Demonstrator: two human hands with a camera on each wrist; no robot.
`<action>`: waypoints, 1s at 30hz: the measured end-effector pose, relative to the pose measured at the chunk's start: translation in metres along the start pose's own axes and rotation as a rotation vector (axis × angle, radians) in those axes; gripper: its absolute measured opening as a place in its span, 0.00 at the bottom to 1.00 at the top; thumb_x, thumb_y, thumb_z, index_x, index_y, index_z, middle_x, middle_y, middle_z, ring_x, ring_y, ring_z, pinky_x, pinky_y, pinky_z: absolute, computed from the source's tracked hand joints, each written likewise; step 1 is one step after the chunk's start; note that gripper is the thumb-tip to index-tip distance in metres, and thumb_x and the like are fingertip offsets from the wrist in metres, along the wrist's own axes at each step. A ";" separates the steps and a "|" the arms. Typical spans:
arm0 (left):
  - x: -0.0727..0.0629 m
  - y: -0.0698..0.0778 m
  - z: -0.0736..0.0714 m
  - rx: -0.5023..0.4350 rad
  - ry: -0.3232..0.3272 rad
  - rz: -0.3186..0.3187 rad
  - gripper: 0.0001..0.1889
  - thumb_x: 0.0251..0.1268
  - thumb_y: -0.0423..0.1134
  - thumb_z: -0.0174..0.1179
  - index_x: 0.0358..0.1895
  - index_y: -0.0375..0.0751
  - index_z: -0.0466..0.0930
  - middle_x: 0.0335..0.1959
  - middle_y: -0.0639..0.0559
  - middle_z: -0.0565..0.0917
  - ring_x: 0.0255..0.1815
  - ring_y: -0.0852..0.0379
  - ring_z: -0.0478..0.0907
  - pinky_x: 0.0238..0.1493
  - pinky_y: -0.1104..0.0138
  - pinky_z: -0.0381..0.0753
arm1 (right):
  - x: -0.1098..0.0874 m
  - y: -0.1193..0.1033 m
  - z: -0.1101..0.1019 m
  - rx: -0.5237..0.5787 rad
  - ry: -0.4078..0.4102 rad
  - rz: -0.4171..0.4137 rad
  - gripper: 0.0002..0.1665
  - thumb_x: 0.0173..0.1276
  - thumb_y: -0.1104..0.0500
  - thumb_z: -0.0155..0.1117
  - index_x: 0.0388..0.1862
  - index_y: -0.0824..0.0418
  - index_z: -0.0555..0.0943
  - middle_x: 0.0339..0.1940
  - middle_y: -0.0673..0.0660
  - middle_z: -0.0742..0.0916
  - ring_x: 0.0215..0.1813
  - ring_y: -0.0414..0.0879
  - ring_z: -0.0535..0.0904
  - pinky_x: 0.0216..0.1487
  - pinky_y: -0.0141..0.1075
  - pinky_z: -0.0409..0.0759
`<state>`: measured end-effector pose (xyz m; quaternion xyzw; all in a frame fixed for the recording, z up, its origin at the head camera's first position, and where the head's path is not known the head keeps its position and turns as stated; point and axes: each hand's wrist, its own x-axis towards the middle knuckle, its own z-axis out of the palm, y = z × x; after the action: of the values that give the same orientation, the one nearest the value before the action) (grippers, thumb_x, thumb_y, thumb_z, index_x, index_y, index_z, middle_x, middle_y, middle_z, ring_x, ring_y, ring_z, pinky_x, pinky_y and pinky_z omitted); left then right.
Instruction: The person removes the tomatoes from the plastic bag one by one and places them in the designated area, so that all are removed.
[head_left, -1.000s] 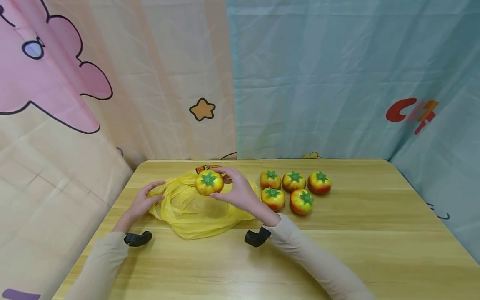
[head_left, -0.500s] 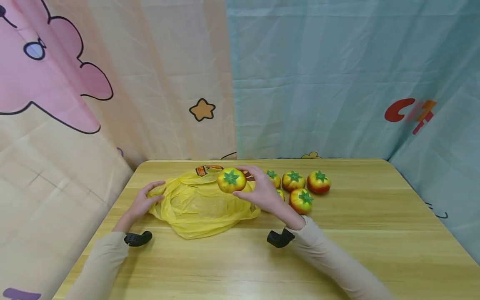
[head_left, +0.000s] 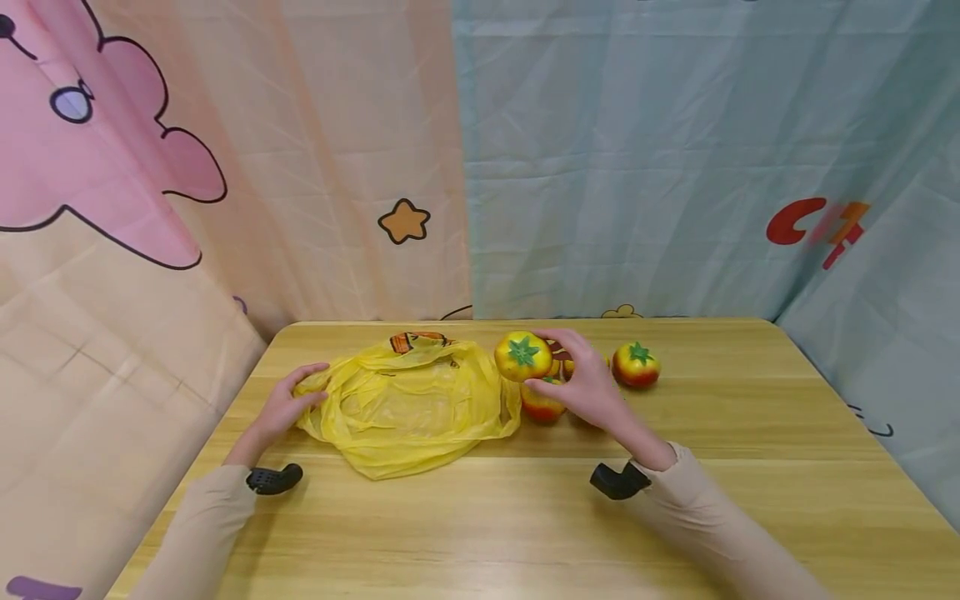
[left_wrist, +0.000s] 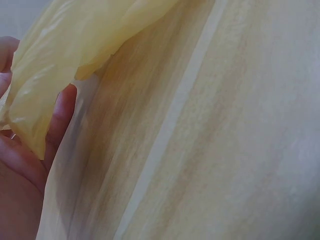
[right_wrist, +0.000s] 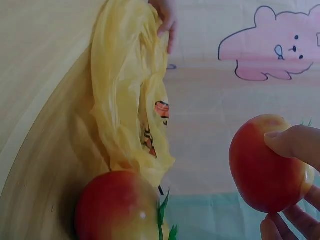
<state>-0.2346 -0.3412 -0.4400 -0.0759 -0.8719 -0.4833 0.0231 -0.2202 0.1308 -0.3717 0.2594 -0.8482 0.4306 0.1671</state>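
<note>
In the head view my right hand [head_left: 588,387] holds a yellow-red tomato [head_left: 522,356] with a green star-shaped top, raised above the table just right of the bag. The right wrist view shows thumb and fingers gripping this tomato [right_wrist: 262,162] from its side. A thin yellow plastic bag [head_left: 397,454] lies with its mouth spread wide. At its left edge my left hand [head_left: 283,410] holds the plastic; the left wrist view has the bag [left_wrist: 55,75] between thumb and fingers. Behind and under the right hand sit more tomatoes [head_left: 543,404], partly hidden.
One tomato [head_left: 636,367] stands fully in sight right of the hand. The wooden table [head_left: 450,533] ends at the back against a printed curtain [head_left: 637,167]. A black wrist device [head_left: 618,482] sits on the right sleeve, another [head_left: 273,480] on the left.
My right hand has moved right with the tomato, from above the bag to in front of the other tomatoes, now covering some of them. The left hand and the bag have stayed put.
</note>
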 end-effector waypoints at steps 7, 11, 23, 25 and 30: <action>-0.001 -0.001 0.000 -0.009 0.001 0.011 0.27 0.68 0.31 0.55 0.68 0.29 0.62 0.66 0.32 0.64 0.33 0.69 0.71 0.37 0.76 0.73 | -0.016 0.015 -0.025 -0.062 0.052 0.019 0.39 0.49 0.61 0.79 0.61 0.61 0.75 0.54 0.60 0.79 0.51 0.52 0.78 0.49 0.49 0.81; -0.001 -0.002 -0.001 -0.006 0.002 0.013 0.27 0.68 0.31 0.55 0.68 0.29 0.62 0.66 0.32 0.64 0.34 0.69 0.70 0.38 0.77 0.73 | -0.026 0.024 -0.039 -0.065 0.082 0.037 0.38 0.49 0.63 0.78 0.60 0.62 0.75 0.53 0.61 0.79 0.49 0.51 0.77 0.48 0.30 0.81; -0.001 -0.004 0.000 -0.009 0.000 0.006 0.27 0.68 0.31 0.55 0.69 0.29 0.61 0.68 0.32 0.63 0.38 0.71 0.69 0.40 0.78 0.72 | -0.056 0.053 -0.076 -0.075 0.155 0.108 0.38 0.50 0.65 0.77 0.61 0.64 0.74 0.55 0.62 0.79 0.48 0.28 0.70 0.47 0.15 0.73; -0.001 -0.004 0.000 -0.009 0.003 0.008 0.27 0.68 0.31 0.55 0.69 0.29 0.61 0.66 0.32 0.64 0.35 0.70 0.70 0.39 0.77 0.72 | -0.060 0.057 -0.081 -0.066 0.165 0.108 0.38 0.49 0.67 0.77 0.61 0.64 0.74 0.55 0.62 0.79 0.48 0.27 0.69 0.47 0.15 0.72; -0.001 -0.004 0.001 -0.012 0.004 0.010 0.27 0.68 0.31 0.55 0.69 0.29 0.61 0.65 0.32 0.65 0.33 0.69 0.71 0.37 0.76 0.73 | -0.071 0.066 -0.094 -0.069 0.176 0.138 0.39 0.49 0.68 0.77 0.62 0.65 0.74 0.54 0.61 0.78 0.47 0.25 0.69 0.46 0.12 0.70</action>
<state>-0.2345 -0.3426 -0.4440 -0.0793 -0.8684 -0.4887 0.0270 -0.1955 0.2612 -0.3966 0.1557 -0.8604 0.4328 0.2196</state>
